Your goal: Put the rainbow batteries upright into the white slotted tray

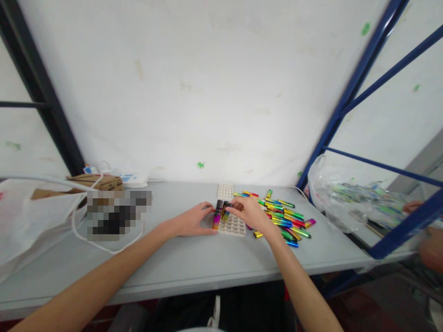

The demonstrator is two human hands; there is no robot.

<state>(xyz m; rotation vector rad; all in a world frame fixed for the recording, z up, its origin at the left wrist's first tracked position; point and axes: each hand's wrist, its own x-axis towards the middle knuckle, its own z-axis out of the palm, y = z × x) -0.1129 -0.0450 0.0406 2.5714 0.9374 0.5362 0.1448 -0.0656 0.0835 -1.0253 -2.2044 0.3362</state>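
Note:
A cream tray with rows of holes point(234, 228) lies on the table in front of me. Along its left edge stands a row of shiny purple-orange lighters point(216, 218) with black tops. Curved beside that row is my left hand point(198, 220), thumb near the front end and fingers near the back, spread apart. My right hand point(244, 210) is closed over the tray, pinching a dark-topped, yellowish lighter point(225, 213) just right of the row. Its fingers partly cover that lighter and the tray's back. Many loose metallic lighters point(285, 221) lie heaped to the right.
Behind the first tray is a second holed tray point(225, 191). At left are a cardboard box point(104, 182), a white bag point(38, 216), a white cable point(112, 252) and a blurred-out patch. A blue frame point(346, 106) and clear plastic bag point(341, 198) bound the right; another person's hand point(413, 206) shows beyond.

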